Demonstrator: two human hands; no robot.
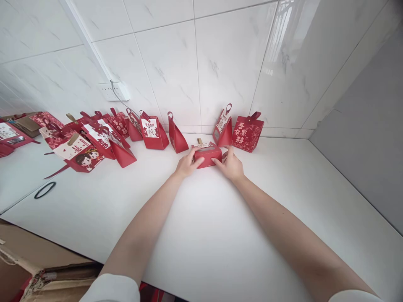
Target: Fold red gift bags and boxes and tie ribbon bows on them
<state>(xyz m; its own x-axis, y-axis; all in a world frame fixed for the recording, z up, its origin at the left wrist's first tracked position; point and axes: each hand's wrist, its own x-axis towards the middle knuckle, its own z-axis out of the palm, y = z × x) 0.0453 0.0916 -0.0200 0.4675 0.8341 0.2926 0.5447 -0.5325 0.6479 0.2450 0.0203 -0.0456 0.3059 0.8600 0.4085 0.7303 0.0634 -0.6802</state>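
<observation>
Marbled white tiles (166,63) rose beyond the grip, and a white tabletop (204,230) spread out beneath it. Both hands were closed around a low red box (208,161): the left hand (187,162) held its left end and the right hand (233,164) its right, thumbs on the near face. It lay between them on the tabletop, a tan loop (199,141) poking up at its far side. Just beyond the grip to the right, a narrow red box (224,130) and a broader box with pale characters (247,133) stood between it and the tiles. Beyond the left hand, a tapered red box (178,138) stood close by, then a white-panelled box (155,134). Farther left crowded more cartons, among them a cartoon-couple box (86,158), with a wall socket (113,91) above and behind. Well left of the grip and nearer the person lay a black ring (45,190); beyond the tabletop's near edge on that side was brown cardboard (63,281). Far right of the grip rose a grey panel (362,126).
</observation>
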